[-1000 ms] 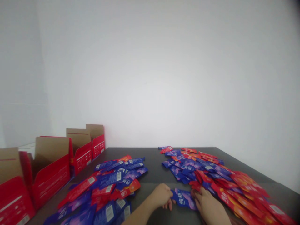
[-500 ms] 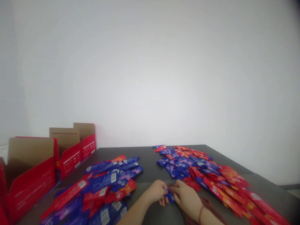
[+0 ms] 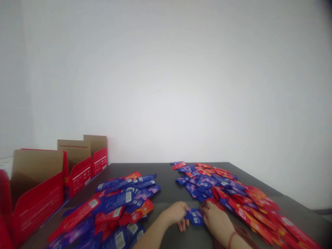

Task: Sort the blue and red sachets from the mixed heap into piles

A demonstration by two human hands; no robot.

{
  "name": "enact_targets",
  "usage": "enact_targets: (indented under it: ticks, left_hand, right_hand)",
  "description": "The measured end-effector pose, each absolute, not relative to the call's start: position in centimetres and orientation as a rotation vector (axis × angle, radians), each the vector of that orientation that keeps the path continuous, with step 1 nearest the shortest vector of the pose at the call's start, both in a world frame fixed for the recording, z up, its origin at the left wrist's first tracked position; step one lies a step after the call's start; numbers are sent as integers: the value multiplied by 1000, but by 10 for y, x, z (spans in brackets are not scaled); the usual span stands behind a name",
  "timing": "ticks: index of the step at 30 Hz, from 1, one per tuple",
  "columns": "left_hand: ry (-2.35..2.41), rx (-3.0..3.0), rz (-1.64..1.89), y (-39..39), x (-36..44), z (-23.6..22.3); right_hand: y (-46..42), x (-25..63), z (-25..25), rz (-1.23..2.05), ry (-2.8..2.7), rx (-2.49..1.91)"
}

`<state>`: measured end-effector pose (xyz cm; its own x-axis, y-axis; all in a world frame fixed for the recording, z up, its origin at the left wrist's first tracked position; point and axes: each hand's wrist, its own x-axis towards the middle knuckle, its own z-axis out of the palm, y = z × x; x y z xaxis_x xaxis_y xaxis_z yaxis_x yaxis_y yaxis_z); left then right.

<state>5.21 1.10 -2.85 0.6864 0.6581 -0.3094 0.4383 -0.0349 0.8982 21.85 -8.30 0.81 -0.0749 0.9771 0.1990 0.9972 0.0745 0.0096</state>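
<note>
Between my two hands, just above the near part of the dark table, is a blue sachet (image 3: pixel 195 217) with white lettering on its front. My left hand (image 3: pixel 177 215) pinches its left end between thumb and fingers. At the sachet's right end is my right hand (image 3: pixel 215 218), fingers bent; whether they grip the sachet or something behind it is hidden. A heap of blue and red sachets (image 3: pixel 118 200) lies to the left of my left hand. Another heap, red, orange and blue (image 3: pixel 241 199), spreads beyond and to the right of my right hand.
Along the table's left side stand several red cardboard boxes (image 3: pixel 38 204) in a row, their brown inner flaps raised. The dark table (image 3: pixel 166 193) runs back to a white wall (image 3: pixel 166 86). A brown sleeve or cloth (image 3: pixel 245 235) lies by my right wrist.
My hands have moved apart, the right one to the right, and more of the blue sachet's printed face shows between them. The view has shifted slightly.
</note>
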Motion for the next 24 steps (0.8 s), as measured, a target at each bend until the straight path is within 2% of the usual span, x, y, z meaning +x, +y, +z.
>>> enact_targets:
  ticks: [5, 9, 16, 24]
  left_hand:
    - [950, 1627, 275, 6, 45, -23]
    - [982, 1633, 274, 4, 47, -20]
    - [1090, 1720, 200, 5, 52, -15]
    - [1175, 1795, 248, -2, 46, -11]
  right_hand:
    - [-82, 174, 12, -174, -2304, -1890]
    - [-98, 188, 1, -150, -2374, -1736]
    - [-105, 236, -3, -276, -2239, -2002]
    - [-82, 186, 11, -241, -2268, -1939]
